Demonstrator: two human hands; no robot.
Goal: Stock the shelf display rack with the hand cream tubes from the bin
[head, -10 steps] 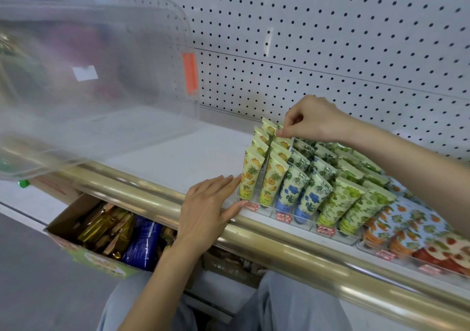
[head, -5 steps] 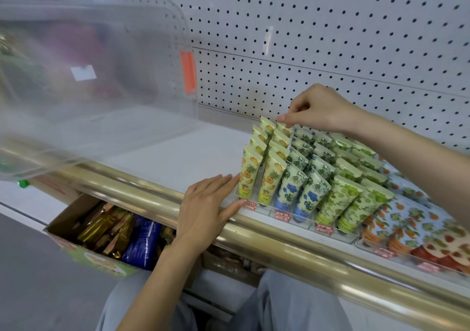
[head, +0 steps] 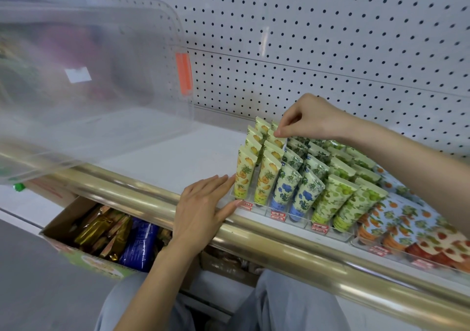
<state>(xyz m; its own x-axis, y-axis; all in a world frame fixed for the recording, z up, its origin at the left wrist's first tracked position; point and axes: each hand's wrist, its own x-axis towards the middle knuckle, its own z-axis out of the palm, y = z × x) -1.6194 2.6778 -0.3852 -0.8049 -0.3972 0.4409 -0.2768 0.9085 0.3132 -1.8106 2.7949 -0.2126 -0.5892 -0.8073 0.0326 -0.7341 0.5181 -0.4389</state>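
Note:
A clear display rack point(head: 300, 219) on the white shelf holds rows of upright hand cream tubes: yellow pineapple tubes point(head: 265, 178) at the left, blue flower tubes point(head: 305, 193) in the middle, green ones point(head: 338, 198) to the right. My right hand point(head: 312, 119) reaches over the back rows and pinches the top edge of a pineapple tube point(head: 276, 140) in the second column. My left hand point(head: 206, 208) lies flat, fingers straight, against the rack's front left corner. The clear plastic bin point(head: 101, 96) sits on the shelf at the left, its contents blurred.
A white pegboard wall point(head: 330, 38) backs the shelf. A gold rail point(head: 279, 244) runs along the shelf front. Below it, a cardboard box point(head: 76, 252) holds gold and blue packets. More orange and strawberry tubes point(head: 419, 229) lie at the right. My knees show at the bottom.
My right hand lifted slightly, then came back down onto the back pineapple tubes. My left hand has stayed against the rack.

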